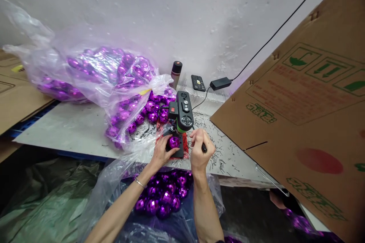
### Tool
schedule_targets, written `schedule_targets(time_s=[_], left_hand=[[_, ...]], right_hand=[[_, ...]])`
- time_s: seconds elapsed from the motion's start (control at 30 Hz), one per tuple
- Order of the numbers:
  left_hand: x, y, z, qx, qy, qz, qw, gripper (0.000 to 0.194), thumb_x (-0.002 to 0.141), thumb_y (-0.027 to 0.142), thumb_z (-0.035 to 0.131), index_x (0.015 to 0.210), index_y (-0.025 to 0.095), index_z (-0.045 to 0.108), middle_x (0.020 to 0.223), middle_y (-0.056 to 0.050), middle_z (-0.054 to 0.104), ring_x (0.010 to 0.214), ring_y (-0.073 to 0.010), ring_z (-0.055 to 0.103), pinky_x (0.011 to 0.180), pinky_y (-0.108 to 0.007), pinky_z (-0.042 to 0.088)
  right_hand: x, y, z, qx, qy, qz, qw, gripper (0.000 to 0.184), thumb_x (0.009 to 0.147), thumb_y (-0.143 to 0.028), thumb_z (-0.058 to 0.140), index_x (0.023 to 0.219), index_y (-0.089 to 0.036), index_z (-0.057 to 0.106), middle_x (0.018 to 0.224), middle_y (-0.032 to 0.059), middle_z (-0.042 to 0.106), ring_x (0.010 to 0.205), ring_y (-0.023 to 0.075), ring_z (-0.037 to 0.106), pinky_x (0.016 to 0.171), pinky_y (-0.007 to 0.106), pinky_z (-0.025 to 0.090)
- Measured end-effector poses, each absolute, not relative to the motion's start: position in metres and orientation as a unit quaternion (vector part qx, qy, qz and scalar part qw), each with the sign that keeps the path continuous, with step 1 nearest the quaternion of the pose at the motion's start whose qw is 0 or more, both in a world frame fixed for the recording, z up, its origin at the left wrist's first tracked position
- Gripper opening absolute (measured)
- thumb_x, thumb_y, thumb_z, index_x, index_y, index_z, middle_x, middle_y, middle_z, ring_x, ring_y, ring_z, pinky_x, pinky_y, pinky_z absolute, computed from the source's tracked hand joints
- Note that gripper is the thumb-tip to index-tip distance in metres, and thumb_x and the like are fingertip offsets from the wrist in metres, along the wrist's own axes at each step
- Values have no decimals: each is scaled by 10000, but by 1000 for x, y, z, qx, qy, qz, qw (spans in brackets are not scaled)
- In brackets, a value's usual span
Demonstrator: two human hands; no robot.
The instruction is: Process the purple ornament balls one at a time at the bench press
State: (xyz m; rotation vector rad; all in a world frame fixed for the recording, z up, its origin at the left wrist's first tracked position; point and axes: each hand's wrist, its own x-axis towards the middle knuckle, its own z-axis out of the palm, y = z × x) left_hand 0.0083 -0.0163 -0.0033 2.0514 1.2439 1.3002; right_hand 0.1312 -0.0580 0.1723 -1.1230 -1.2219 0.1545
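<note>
Here on the left, our left hand point(160, 154) is pinching a round purple ball point(174, 142) between thumb and fingers, over the base point(179, 155) of the machine point(184, 109); rightward, farther from it, our right hand point(201, 146) is gripping the handle point(204, 148).

The ball point(174, 142) is round, shiny purple and faceted like a mirror ball. It sits at the black base of the press point(184, 111), between the thumb and fingers point(166, 139) of the left hand point(160, 155), just below the green-banded head in view; whether the two touch cannot be told. The press stands upright on the tabletop point(85, 129), black, its upper face carrying two round grilles with buttons between, a red switch on a side box. Its lever point(204, 148) is gripped in the right hand point(197, 155), the black end poking out.
</note>
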Motion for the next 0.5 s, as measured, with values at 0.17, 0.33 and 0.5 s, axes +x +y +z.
schedule_targets(time_s=[0.17,0.33,0.5], left_hand=[[-17,-71,-15,768,421,454,164,569,983,456,683,1472,222,510,1392,-166,669,1325,-334,651,1106,-548,550],[-37,-82,-1,819,379,404,154,574,983,527,647,1461,220,566,1407,-173,664,1321,-341,643,1115,-551,546],[-38,15,45,734,502,441,124,359,1068,267,421,1330,185,653,1331,-147,700,1246,-275,670,1082,-470,556]], right_hand=[[129,-61,158,-497,-546,68,671,421,1074,-301,459,661,-226,484,650,-28,525,630,119,546,615,272,411],[128,-62,151,-480,-546,60,684,433,1070,-277,460,640,-231,451,632,-32,494,665,129,570,641,275,424],[128,-61,148,-477,-554,49,681,429,1065,-256,451,636,-233,454,627,-30,493,668,135,570,628,278,415]])
